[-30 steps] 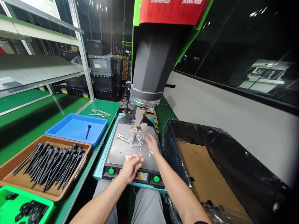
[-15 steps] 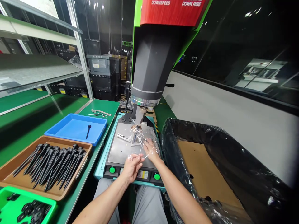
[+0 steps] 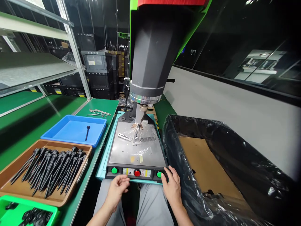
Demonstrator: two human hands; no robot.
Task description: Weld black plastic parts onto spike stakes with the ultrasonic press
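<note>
My left hand (image 3: 117, 190) hovers at the machine's front edge, below the left green button (image 3: 114, 170). Its fingers are loosely bent and hold nothing. At the right front corner, my right hand (image 3: 172, 185) has its fingers spread, with the thumb side beside the right green button (image 3: 159, 174); I cannot tell whether it touches it. Crumpled clear plastic film (image 3: 148, 133) lies around the small fixture on the metal plate (image 3: 127, 153). Directly above the fixture is the tip of the press horn (image 3: 140, 114). A red button (image 3: 137, 172) sits between the green ones.
On the left, a brown tray (image 3: 23, 185) holds many black long-stemmed parts. A blue tray (image 3: 68, 129) holds one such part; a green bin (image 3: 55, 213) holds small black pieces. Wrenches (image 3: 100, 112) lie behind. A black plastic-lined box (image 3: 182, 158) stands on the right.
Both hands have drawn back from the fixture to the machine's front edge and moved apart. The plastic film they were handling is released and stays at the fixture. The view has shifted slightly.
</note>
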